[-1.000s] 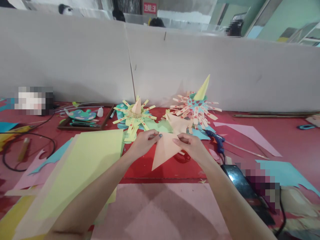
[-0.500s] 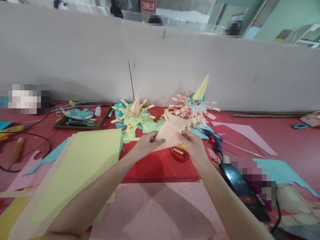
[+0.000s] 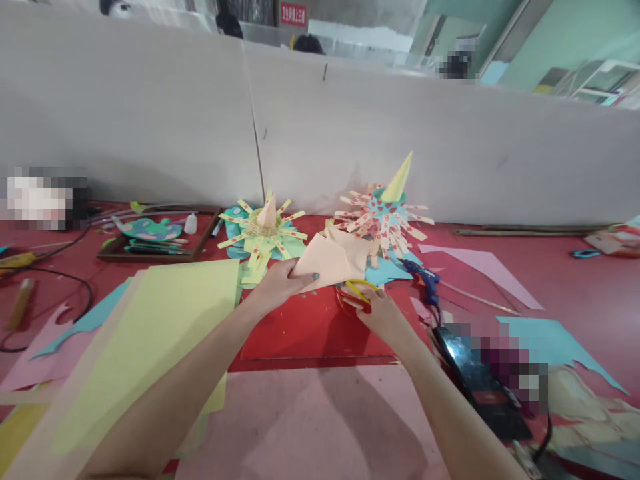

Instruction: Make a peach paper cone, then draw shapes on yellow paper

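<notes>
Red table (image 3: 590,293), white partition (image 3: 125,113) behind; left hand (image 3: 277,287) pinches peach paper (image 3: 330,260).

Pale partition (image 3: 150,120), red tabletop (image 3: 575,293)

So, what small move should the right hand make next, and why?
Probably close the right hand on the scissors and lift them. The left hand holds the paper off the mat, while the right hand's fingertips are only at the yellow handle and the scissors lie flat.
</notes>
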The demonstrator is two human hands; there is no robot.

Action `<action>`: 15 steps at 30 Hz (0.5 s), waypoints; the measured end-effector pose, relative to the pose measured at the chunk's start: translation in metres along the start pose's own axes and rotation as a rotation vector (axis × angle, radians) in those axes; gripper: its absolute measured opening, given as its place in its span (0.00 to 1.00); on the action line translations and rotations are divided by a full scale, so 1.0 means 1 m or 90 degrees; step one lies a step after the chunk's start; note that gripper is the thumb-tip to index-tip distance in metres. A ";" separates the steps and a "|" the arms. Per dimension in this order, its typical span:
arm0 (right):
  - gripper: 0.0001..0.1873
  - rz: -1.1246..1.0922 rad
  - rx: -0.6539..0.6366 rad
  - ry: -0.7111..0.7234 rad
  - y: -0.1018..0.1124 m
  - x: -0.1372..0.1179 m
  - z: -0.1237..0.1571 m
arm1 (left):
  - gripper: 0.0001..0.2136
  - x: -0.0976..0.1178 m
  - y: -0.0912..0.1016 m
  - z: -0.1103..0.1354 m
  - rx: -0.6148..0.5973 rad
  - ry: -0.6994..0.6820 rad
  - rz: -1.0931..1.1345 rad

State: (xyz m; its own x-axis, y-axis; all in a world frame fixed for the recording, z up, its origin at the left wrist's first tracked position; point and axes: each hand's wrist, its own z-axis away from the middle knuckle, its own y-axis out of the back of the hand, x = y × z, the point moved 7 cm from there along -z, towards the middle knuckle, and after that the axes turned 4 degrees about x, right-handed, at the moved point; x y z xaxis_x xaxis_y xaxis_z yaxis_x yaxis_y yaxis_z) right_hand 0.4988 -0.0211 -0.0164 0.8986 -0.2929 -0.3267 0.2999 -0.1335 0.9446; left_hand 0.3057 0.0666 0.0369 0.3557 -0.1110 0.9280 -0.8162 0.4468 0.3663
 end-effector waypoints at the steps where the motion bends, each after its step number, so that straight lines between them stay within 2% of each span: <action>1: 0.24 0.031 -0.003 -0.013 -0.004 0.000 0.001 | 0.16 0.002 0.000 0.001 -0.002 -0.008 -0.004; 4: 0.23 0.113 0.012 -0.038 -0.007 -0.005 0.003 | 0.15 0.005 -0.003 0.003 -0.020 -0.026 -0.013; 9: 0.17 0.163 0.069 0.025 -0.008 -0.015 0.004 | 0.15 0.008 -0.002 0.005 -0.029 -0.028 -0.009; 12: 0.15 0.134 0.069 0.021 -0.007 -0.010 0.001 | 0.15 0.012 0.008 0.005 -0.006 -0.021 -0.013; 15: 0.14 0.019 0.003 -0.051 -0.006 0.004 -0.006 | 0.16 0.016 0.020 0.006 0.006 -0.018 -0.009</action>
State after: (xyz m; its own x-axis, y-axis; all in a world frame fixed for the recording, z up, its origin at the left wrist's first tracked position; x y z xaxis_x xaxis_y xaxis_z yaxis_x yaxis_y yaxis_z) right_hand 0.5027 -0.0161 -0.0230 0.8786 -0.3717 -0.2998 0.2716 -0.1273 0.9539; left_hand 0.2924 0.0688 0.0598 0.3552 -0.1421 0.9239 -0.8150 0.4371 0.3805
